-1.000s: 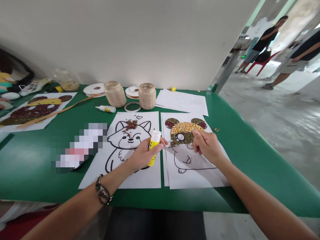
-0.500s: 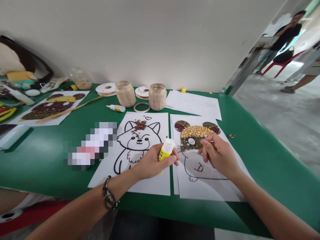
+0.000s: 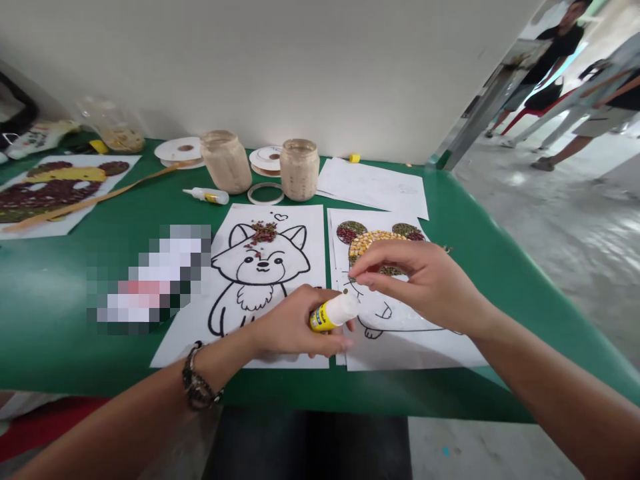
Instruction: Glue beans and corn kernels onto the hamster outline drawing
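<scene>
My left hand (image 3: 293,327) is wrapped round a yellow glue stick (image 3: 334,312) with a white cap, tilted so the cap points right. My right hand (image 3: 413,277) hovers just above the cap, thumb and forefinger pinched together over it; a tiny dark speck sits at the cap's tip. Under both hands lie two drawings on the green table (image 3: 65,307): a fox outline sheet (image 3: 265,267) with red beans on its forehead, and a bear sheet (image 3: 400,333) whose head is filled with corn, green and red beans.
Two jars (image 3: 299,169) of grain, tape rolls (image 3: 179,151), a ring and a small glue bottle (image 3: 206,195) stand at the back. Blank sheets (image 3: 375,187) lie at the back right, another bean picture (image 3: 50,193) far left. People stand beyond the table's right end.
My right hand lifted off the bear sheet and came left over the glue stick's cap. My left hand tilted the stick flatter and lowered it toward the sheets' front edge.
</scene>
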A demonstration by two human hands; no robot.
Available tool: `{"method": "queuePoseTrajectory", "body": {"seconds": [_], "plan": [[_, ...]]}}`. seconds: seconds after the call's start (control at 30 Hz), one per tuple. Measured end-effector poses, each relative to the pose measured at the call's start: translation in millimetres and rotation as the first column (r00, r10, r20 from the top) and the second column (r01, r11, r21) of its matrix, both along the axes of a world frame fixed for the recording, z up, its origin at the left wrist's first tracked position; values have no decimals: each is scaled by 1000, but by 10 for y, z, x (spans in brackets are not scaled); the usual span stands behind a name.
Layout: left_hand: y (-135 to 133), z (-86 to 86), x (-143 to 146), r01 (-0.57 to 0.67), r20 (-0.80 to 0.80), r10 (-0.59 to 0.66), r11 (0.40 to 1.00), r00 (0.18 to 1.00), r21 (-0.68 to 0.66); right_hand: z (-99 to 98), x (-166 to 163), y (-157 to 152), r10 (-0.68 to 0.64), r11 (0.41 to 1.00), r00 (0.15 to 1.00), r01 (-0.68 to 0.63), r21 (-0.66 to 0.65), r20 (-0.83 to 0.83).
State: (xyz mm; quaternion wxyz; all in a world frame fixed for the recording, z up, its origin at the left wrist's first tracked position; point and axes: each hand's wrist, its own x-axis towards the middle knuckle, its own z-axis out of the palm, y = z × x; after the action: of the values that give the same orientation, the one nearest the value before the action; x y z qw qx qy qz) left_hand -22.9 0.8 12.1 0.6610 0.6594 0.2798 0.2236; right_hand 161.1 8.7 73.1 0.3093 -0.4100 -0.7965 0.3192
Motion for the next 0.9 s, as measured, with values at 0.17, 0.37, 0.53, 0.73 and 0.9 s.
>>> {"method": "queuePoseTrajectory", "body": {"seconds": [0.17,0.37,0.53,0.73,0.9], "plan": [[20,-42,-2,60,81,-68,993,994,97,53,-77,-20,137,974,990,-140,-180,-28],[6,-31,0,72,97,-81,993,992,91,39,-43,-70,117,968,992,-123,-219,-42],[0,-22,0,75,84,-78,996,993,40,24,-44,-67,141,971,988,-150,-186,-60],[14,-12,6,57,47,-60,997,997,56,21,-42,-76,90,984,992,-103,-148,-91],[10,-16,-6,72,47,-73,997,996,21,8,4,-111,86,996,995,-84,34,-59]]}}
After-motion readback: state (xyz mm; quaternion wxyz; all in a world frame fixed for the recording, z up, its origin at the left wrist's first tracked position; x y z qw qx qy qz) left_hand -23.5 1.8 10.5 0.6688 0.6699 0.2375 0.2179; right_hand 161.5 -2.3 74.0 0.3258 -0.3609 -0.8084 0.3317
